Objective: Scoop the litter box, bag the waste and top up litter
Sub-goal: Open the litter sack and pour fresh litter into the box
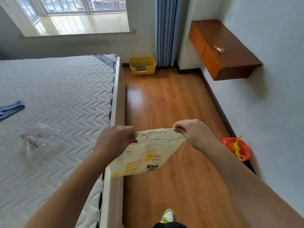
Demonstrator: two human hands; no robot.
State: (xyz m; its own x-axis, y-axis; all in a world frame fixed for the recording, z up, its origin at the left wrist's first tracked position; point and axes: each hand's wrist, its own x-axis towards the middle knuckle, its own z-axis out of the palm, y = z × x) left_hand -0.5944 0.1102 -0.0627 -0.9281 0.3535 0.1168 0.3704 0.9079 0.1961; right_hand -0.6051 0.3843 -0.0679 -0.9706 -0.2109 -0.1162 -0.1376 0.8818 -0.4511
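A cream-and-yellow litter bag (pixel 148 153) hangs in front of me above the wooden floor. My left hand (pixel 116 137) pinches its top left corner. My right hand (pixel 190 130) pinches the top right corner, and a loose thread dangles below it. The yellow litter box (pixel 142 65) stands on the floor far ahead, against the wall beside the blue curtain, with grey litter visible through its front cut-out. A red basin (pixel 236 148) with a yellow scoop-like object in it sits on the floor by the right wall, partly hidden behind my right forearm.
A bed with a bare quilted mattress (pixel 57 104) fills the left side; a clear plastic wrapper (pixel 36 140) and a blue cloth (pixel 11 109) lie on it. A brown wall-mounted desk (pixel 227 51) holds a red packet. The wooden floor (pixel 164 99) runs between bed and wall. My shoe shows below.
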